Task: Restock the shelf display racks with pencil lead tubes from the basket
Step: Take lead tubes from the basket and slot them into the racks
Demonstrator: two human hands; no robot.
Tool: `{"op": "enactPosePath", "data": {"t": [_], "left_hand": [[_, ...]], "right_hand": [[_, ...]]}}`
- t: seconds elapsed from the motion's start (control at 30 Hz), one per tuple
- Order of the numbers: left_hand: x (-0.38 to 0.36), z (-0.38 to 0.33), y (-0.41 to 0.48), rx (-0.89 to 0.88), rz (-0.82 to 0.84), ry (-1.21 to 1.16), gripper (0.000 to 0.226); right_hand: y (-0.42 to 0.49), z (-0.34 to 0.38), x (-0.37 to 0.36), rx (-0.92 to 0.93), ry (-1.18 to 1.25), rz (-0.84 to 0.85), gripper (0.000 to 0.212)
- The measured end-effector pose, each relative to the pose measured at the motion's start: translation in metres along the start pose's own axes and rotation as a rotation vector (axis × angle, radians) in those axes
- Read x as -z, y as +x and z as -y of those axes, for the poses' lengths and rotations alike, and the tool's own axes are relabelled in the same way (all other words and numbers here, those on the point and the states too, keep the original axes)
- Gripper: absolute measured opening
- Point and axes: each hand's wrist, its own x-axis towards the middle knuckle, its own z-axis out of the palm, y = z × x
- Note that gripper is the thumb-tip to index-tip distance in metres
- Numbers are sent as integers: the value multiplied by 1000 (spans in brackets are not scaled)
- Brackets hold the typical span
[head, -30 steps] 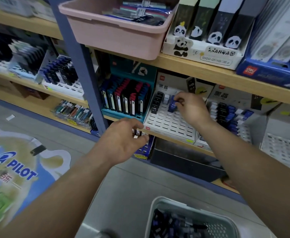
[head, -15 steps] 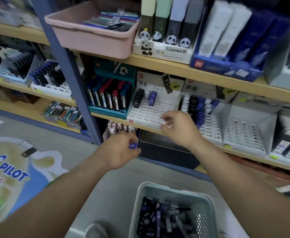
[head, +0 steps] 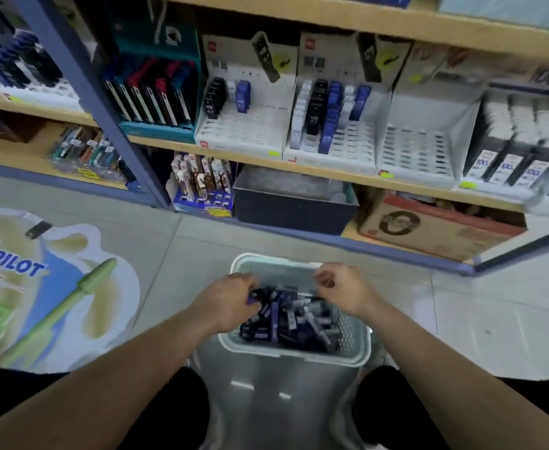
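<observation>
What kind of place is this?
Most likely a stationery shop: wooden shelves carry display racks of pencil lead tubes and packs of pens, and a Pilot pen advert covers the floor.

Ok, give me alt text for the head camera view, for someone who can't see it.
Seen from above, a person's left hand digs into dark blue pencil lead tubes in a pale basket while the right hand hovers curled over them. Beyond, half-empty white display racks stand on a wooden shelf.
</observation>
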Motion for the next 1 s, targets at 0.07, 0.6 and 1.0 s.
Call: {"op": "enactPosePath", "data": {"t": [0.07,0.6,1.0], "left_hand": [[-15,1,5,28,-13,-34,45],[-124,6,89,175,70,-168,99],[-151,28,119,290,58,-391,96]], "right_hand": [[5,-15,-20,-23,-100,60,21],[40,-90,-106,-136,-328,267,125],[47,-89,-110,-136,-269,235,113]]}}
